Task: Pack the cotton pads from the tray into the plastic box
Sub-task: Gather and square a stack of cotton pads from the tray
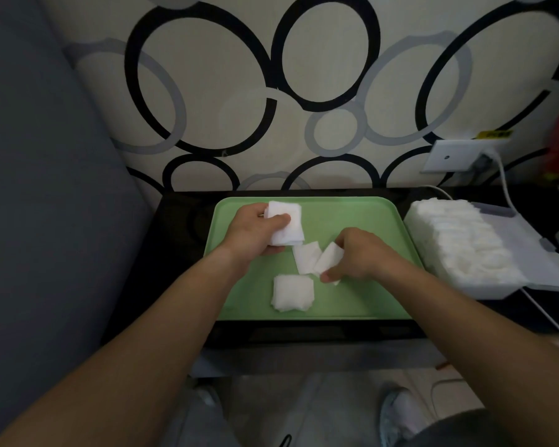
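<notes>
Forearms (162,317) lead to left hand (255,230) gripping a pad stack (286,224); right hand (359,256) pinches one half-hidden pad (328,259).

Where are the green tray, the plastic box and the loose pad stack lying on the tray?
green tray (362,217), head view, bare floor at far right.
plastic box (536,251), head view, flat grey panel on its right.
loose pad stack (292,292), head view, middle of top pad.

Both bare forearms are stretched forward, converging over the tray (352,214). Toward its far left corner, a stack of cotton pads (288,222) is gripped by the left hand (254,232), thumb on top. Mid-tray, a single pad (329,259) is pinched by the right hand (360,256).
</notes>
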Motion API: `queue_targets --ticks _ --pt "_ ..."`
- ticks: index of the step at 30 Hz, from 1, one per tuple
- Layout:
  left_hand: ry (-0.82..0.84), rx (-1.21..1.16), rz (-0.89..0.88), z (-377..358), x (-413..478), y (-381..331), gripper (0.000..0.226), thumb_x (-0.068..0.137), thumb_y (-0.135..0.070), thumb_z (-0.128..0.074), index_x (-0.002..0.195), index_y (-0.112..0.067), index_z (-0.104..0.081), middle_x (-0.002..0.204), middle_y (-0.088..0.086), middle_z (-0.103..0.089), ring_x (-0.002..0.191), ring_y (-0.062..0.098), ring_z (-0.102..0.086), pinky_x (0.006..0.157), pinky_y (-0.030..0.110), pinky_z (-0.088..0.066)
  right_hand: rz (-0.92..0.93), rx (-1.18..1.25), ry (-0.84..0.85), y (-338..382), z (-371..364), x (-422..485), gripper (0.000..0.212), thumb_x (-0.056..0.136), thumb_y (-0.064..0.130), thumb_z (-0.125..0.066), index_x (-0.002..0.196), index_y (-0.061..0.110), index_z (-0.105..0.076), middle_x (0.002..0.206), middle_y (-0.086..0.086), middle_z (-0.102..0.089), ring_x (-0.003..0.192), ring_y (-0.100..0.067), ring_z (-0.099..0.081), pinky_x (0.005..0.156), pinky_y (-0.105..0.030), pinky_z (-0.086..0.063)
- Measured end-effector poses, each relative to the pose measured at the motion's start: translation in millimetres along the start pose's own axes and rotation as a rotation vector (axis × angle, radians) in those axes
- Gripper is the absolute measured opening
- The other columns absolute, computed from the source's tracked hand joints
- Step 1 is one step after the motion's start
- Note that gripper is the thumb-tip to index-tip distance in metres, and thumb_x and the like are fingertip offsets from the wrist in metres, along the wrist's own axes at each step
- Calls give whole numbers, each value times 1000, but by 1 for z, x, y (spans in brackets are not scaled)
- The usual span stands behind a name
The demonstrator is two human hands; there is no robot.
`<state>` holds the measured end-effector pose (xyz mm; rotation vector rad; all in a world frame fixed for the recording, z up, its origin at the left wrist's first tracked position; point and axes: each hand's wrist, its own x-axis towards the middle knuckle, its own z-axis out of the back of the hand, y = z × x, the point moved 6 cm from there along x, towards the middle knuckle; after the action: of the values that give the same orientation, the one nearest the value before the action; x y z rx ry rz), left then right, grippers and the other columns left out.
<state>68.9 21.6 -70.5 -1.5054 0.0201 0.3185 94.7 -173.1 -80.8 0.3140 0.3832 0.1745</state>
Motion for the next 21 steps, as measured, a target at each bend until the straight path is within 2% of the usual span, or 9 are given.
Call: queue_targets --ticks 3,8,10,13,15,19,21 --pt "5 4 -4 -1 0 0 16 93 -17 -66 109 -13 -66 114 12 -69 94 22 -68 66 30 -60 15 -24 30 4 -3 2 69 66 41 -89 118 8 -57 115 -6 -61 102 -26 -58 84 -34 -49" --pt "-7 17 2 0 2 2 20 93 -16 -66 112 -10 -67 114 14 -69 94 23 -68 62 28 -60 90 81 61 8 1 1 28 69 25 -87 86 11 -69 84 -5 -68 73 -18 -61 62 -27 -46" --pt "-11 21 0 1 3 2 16 93 -16 -66 108 -11 -67 114 15 -69 92 23 -68 61 27 -60 97 209 76 4 3 0 32 68 16 -88 90 13 -65 84 -2 -66 70 -13 -60 58 -25 -46" --pt "-9 29 -4 2 3 3 15 93 -16 -66 107 -12 -68 113 13 -69 94 23 -68 63 29 -60 71 362 116 -3 1 -4 51 67 8 -88 107 11 -58 92 -6 -65 70 -16 -61 65 -33 -54" --pt "-9 34 -2 2 4 3 16 93 -17 -66 108 -12 -68 112 12 -70 97 24 -69 63 30 -59 55 424 146 -7 0 -6 55 68 4 -87 112 12 -55 88 -7 -64 69 -18 -60 66 -33 -55" --pt "13 37 13 -4 4 8 13 92 -15 -67 105 -13 -68 108 10 -71 93 23 -69 64 31 -60 44 539 156 -12 1 -4 49 73 4 -83 113 3 -55 79 -13 -65 62 -19 -59 55 -30 -50" --pt "51 57 40 -12 3 15 11 92 -14 -68 102 -14 -67 106 12 -71 90 23 -70 71 34 -61 26 584 159 -15 0 -2 39 81 6 -77 114 2 -55 80 -16 -66 62 -20 -60 55 -29 -51"
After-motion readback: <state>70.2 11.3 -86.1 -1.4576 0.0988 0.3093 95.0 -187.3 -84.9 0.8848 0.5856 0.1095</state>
